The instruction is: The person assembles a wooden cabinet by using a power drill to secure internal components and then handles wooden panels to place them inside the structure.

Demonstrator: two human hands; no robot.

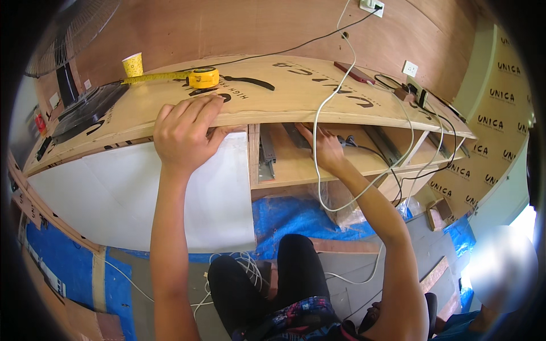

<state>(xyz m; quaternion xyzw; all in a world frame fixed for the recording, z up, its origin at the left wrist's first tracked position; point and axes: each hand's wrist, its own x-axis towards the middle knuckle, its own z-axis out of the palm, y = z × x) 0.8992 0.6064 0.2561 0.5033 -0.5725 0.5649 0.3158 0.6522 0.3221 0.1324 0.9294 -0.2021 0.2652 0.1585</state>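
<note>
My left hand (183,132) grips the front edge of a plywood cabinet top (296,91), fingers curled over it, above a white door panel (142,193). My right hand (322,146) reaches into the open compartment under the top, fingers resting on the wooden shelf (307,165) close to a metal drawer slide (296,135). A white cable (327,105) hangs over the edge just in front of that hand. Whether the right hand holds anything is hidden.
On the top lie a yellow tape measure (202,77) with its tape pulled out, a yellow paper cup (133,64), a black-handled tool (250,83) and a power strip (418,95). Blue tarp (296,219) and cables cover the floor. Another person (483,318) sits at lower right.
</note>
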